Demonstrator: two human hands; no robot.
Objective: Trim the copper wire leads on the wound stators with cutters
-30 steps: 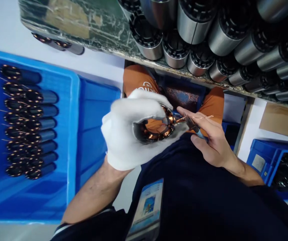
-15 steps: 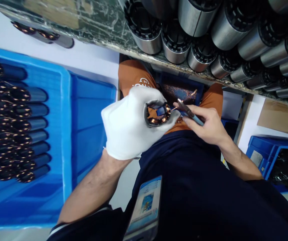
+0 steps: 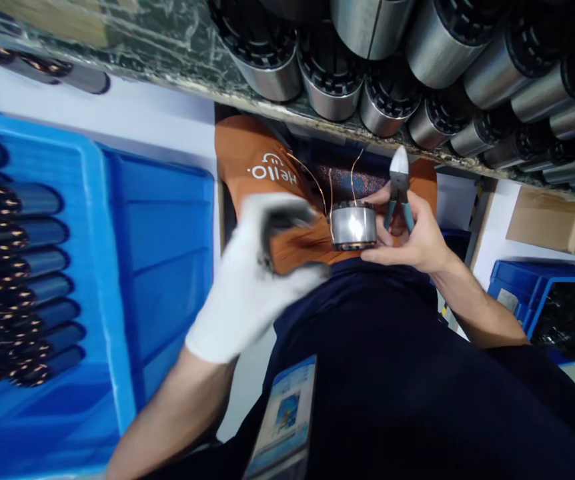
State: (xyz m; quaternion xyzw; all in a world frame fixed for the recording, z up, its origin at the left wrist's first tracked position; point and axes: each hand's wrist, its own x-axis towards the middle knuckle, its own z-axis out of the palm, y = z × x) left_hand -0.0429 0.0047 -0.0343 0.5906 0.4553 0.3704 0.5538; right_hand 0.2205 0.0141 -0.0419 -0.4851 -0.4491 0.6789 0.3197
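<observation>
Phone (image 3: 282, 417) nearest, on the shirt front, screen lit. Left hand (image 3: 257, 273): gloved, blurred, thumb and fingers spread in a C, just left of the stator (image 3: 353, 227), apart from it. Right hand (image 3: 412, 240), bare: fingertips pinch the stator's right side over the lap; cutters (image 3: 399, 175) in same grip, tips pointing away. Copper wires (image 3: 353, 177) stick out of stator. Bench (image 3: 162, 43) beyond, steel cores (image 3: 335, 93) in rows.

White glove (image 3: 230, 307) on left hand (image 3: 257, 280); navy top (image 3: 392, 353); orange garment (image 3: 245, 143), "Hello." print (image 3: 273, 175)
</observation>
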